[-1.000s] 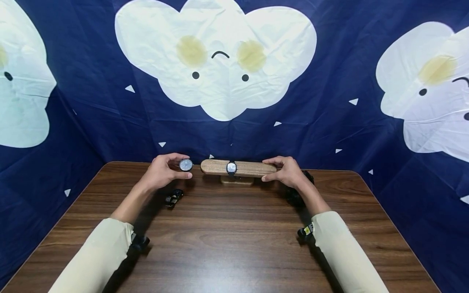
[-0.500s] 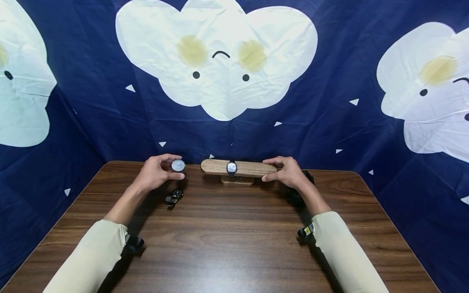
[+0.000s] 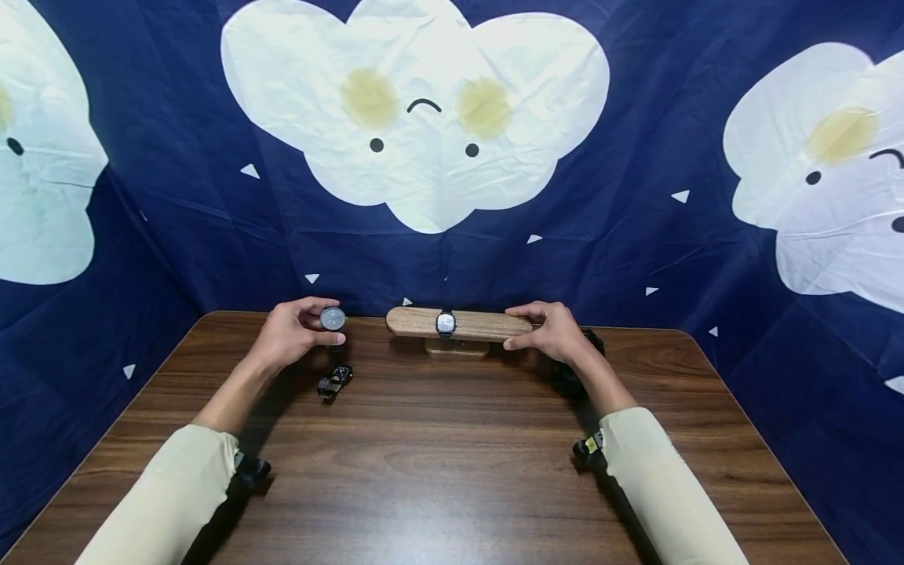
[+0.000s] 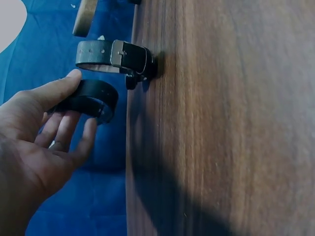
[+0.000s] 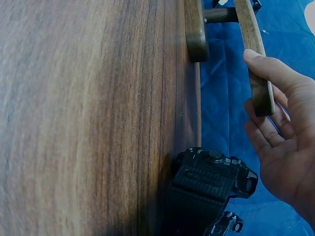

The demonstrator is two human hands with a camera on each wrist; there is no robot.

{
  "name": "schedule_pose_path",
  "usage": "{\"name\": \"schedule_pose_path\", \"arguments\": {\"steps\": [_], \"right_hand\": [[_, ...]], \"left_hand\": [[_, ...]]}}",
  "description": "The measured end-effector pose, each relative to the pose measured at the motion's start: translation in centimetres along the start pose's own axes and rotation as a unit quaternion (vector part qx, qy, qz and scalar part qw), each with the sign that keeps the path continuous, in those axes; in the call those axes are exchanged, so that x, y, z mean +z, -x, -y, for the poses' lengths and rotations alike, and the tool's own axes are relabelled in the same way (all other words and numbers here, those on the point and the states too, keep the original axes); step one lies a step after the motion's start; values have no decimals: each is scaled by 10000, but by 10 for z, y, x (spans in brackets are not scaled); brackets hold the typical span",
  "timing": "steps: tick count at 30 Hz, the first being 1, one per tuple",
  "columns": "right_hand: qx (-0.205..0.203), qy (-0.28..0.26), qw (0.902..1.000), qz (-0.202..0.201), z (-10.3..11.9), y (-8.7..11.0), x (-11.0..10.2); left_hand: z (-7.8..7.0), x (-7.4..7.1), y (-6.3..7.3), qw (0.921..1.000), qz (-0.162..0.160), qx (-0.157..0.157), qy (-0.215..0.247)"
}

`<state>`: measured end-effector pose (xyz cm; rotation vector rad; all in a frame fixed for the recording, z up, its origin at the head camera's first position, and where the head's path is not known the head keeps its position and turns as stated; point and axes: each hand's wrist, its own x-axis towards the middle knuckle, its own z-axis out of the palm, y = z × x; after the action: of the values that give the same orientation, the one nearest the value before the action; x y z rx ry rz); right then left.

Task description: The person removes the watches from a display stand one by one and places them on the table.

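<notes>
My left hand (image 3: 282, 333) pinches a wristwatch (image 3: 333, 318) with a round grey dial above the back left of the table. Its dark strap (image 4: 98, 91) forms a loop in the left wrist view. Below it, a second watch with a black buckled strap (image 4: 101, 54) rests on the table. At the back centre stands a wooden watch stand (image 3: 417, 321) with a flat base (image 3: 455, 348). Around its horizontal bar sits a black-strapped watch (image 3: 446, 323) with a squarish pale dial. My right hand (image 3: 554, 331) grips the bar's right end, thumb and fingers on opposite sides.
A bulky black object (image 5: 206, 177), resembling a camera, stands by the back right edge, partly hidden behind my right forearm in the head view. A dark blue curtain (image 3: 494, 259) with white clouds hangs close behind the wooden table (image 3: 452, 471). Small black devices are on both wrists.
My left hand has moved left with the wristwatch, away from the stand, and the dial now looks darker. My right hand, the stand and the watch on it have stayed put.
</notes>
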<state>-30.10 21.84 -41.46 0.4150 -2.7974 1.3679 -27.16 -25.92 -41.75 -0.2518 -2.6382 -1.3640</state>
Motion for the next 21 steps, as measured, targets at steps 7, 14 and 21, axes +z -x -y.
{"name": "schedule_pose_path", "arguments": {"steps": [7, 14, 21], "right_hand": [[-97, -21, 9999, -27, -3, -2, 1], [-83, -67, 9999, -4, -1, -1, 1], [-77, -59, 10000, -6, -1, 0, 1]], "left_hand": [[7, -4, 3, 9999, -17, -169, -1], [14, -10, 5, 9990, 205, -371, -125], [26, -17, 7, 9932, 828, -801, 174]]}}
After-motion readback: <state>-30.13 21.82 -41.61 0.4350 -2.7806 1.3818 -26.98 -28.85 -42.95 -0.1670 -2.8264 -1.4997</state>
